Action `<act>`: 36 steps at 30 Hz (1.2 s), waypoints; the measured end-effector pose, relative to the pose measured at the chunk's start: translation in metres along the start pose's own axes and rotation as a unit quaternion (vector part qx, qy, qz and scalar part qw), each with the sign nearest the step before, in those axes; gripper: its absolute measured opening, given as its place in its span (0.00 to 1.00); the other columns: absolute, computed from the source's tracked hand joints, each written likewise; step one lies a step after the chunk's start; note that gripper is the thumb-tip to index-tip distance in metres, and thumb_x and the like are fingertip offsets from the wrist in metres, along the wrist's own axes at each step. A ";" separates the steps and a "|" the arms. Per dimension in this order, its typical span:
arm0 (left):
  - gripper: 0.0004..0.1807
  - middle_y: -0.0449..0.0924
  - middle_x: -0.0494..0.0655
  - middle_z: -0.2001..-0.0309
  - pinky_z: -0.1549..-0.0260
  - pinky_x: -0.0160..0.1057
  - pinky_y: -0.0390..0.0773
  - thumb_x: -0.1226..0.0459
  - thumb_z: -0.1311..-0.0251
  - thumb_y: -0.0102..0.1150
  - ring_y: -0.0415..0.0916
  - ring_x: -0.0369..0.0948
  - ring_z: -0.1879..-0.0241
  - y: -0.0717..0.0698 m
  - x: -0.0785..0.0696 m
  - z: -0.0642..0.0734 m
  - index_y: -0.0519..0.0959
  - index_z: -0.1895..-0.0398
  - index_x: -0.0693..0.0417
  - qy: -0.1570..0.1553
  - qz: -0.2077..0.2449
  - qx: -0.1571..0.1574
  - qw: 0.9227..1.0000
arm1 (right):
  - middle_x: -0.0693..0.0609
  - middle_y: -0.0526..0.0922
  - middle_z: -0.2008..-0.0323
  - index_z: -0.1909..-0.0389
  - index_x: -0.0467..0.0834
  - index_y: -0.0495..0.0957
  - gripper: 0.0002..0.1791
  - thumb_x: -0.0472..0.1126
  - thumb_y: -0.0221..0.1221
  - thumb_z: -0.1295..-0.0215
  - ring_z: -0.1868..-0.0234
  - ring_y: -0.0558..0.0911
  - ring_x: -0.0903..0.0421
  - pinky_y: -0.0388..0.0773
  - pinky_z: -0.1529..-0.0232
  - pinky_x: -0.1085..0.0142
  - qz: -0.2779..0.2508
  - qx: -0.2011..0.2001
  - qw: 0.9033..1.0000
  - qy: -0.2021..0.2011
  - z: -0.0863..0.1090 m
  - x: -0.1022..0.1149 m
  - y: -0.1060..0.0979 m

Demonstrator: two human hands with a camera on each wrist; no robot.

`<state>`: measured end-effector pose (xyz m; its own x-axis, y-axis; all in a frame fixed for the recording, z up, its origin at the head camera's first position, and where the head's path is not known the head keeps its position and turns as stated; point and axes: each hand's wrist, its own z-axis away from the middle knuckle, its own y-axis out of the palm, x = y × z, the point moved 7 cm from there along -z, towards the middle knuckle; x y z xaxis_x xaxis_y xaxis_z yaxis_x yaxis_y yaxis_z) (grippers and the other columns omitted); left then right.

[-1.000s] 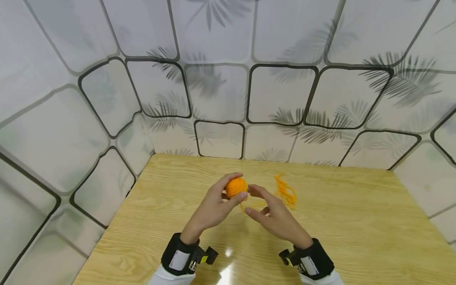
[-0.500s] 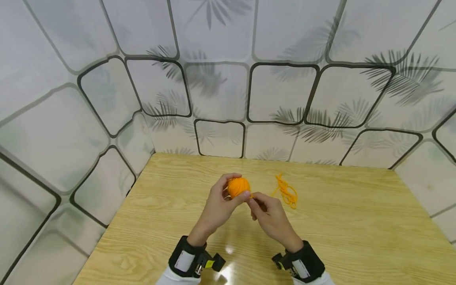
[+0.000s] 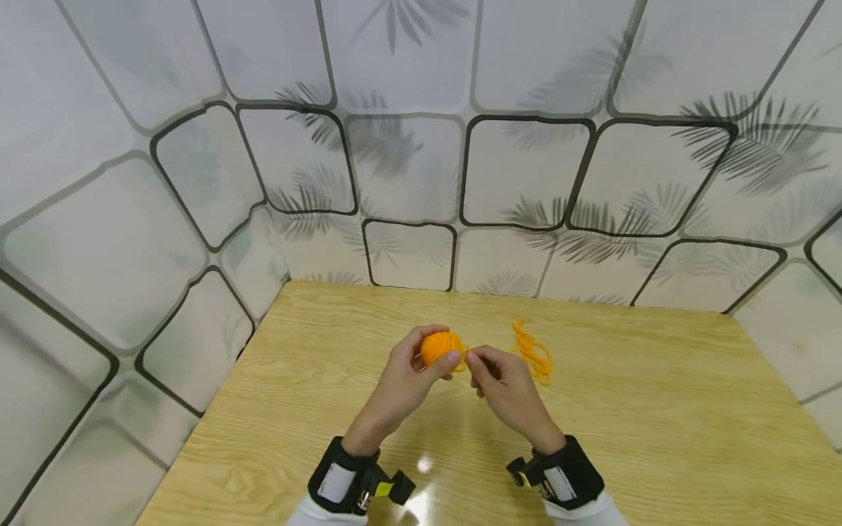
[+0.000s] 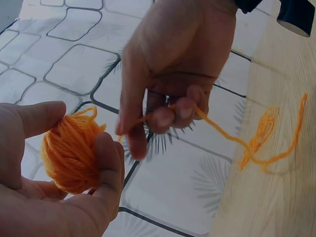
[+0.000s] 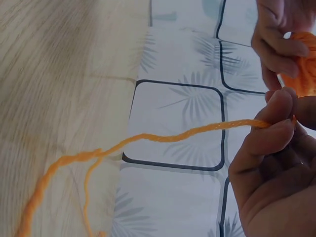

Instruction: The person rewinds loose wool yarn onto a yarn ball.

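An orange ball of yarn (image 3: 439, 348) is gripped between the thumb and fingers of my left hand (image 3: 403, 376), above the middle of the table. Close beside it on the right, my right hand (image 3: 508, 389) pinches the strand of yarn (image 5: 197, 130) between thumb and forefinger. In the left wrist view the ball (image 4: 74, 153) shows its wound strands, with a small loop standing up on top. From the curled fingers of the right hand (image 4: 173, 64) the strand trails down toward the table.
A loose tangle of orange yarn (image 3: 533, 353) lies on the wooden table (image 3: 658, 409), behind and right of my right hand. Patterned cloth walls (image 3: 408, 168) stand at the table's back and left edges. Each wrist wears a black strap with a small camera (image 3: 395, 487).
My right hand, with loose fingers a second ago, came in to the ball and now pinches the strand, slightly farther from the ball than half a second ago. The ball has turned in my left hand.
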<state>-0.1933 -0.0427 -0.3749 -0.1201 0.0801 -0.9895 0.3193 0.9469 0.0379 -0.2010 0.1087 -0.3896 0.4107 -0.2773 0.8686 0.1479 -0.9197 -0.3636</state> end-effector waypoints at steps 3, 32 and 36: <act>0.27 0.72 0.62 0.42 0.52 0.37 0.81 0.64 0.28 0.59 0.76 0.45 0.50 0.003 -0.001 0.001 0.66 0.31 0.63 0.000 0.005 0.017 1.000 | 0.49 0.75 0.79 0.64 0.38 0.82 0.13 0.39 0.53 0.21 0.81 0.75 0.47 0.73 0.81 0.67 -0.008 0.007 1.000 0.015 -0.001 -0.003 0.003; 0.21 0.78 0.50 0.47 0.54 0.33 0.76 0.66 0.24 0.52 0.74 0.41 0.54 -0.007 -0.007 0.000 0.66 0.34 0.67 -0.003 0.209 -0.056 0.976 | 0.53 0.76 0.78 0.56 0.40 0.84 0.14 0.43 0.51 0.19 0.79 0.74 0.60 0.73 0.80 0.69 0.012 0.076 0.995 0.059 0.009 -0.011 0.031; 0.16 0.79 0.51 0.50 0.51 0.34 0.78 0.68 0.27 0.53 0.77 0.41 0.54 -0.005 -0.004 0.000 0.66 0.40 0.64 -0.018 0.243 -0.055 0.968 | 0.52 0.75 0.78 0.57 0.41 0.84 0.15 0.43 0.51 0.20 0.80 0.73 0.60 0.71 0.81 0.69 0.015 0.072 0.995 0.060 0.009 -0.009 0.030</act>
<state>-0.1940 -0.0479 -0.3710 0.0530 0.5155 -0.8552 0.2275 0.8277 0.5130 -0.1918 0.0858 -0.4115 0.3085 -0.3426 0.8874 0.2691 -0.8633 -0.4269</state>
